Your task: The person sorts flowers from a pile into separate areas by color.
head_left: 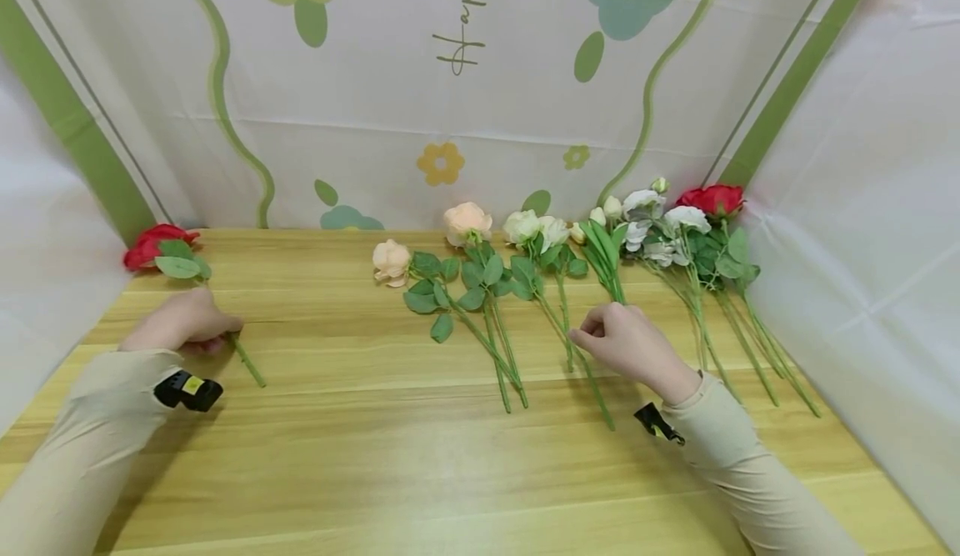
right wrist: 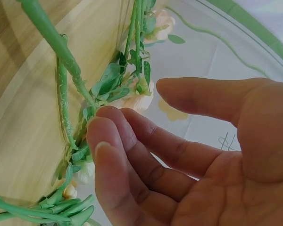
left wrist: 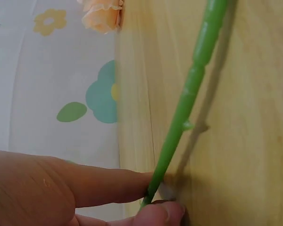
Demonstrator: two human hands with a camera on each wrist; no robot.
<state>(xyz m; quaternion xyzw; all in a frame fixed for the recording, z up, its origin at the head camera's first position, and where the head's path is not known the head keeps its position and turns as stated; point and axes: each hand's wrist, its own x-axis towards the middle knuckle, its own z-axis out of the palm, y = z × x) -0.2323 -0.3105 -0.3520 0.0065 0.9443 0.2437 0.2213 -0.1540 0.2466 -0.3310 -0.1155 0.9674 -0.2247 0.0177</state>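
Observation:
At the table's left side my left hand (head_left: 183, 320) pinches the stem of a red rose (head_left: 153, 245), whose bloom lies by the back left corner. Thumb and finger close on the green stem (left wrist: 186, 101) in the left wrist view. My right hand (head_left: 630, 343) is over the stems of two white roses (head_left: 522, 228), fingers loosely bent and thumb apart. A thick stem (right wrist: 52, 40) runs down to its fingertips in the right wrist view, but nothing lies between thumb and fingers. Just beyond that hand are pale tulips (head_left: 612, 208) with long green leaves.
Two peach roses (head_left: 467, 222) lie mid-table with crossing stems. White-grey flowers (head_left: 663, 227) and another red rose (head_left: 712, 199) lie at the right, stems toward the front. A printed cloth (head_left: 337, 114) rises behind the wooden table (head_left: 375, 473), and white cloth walls flank it.

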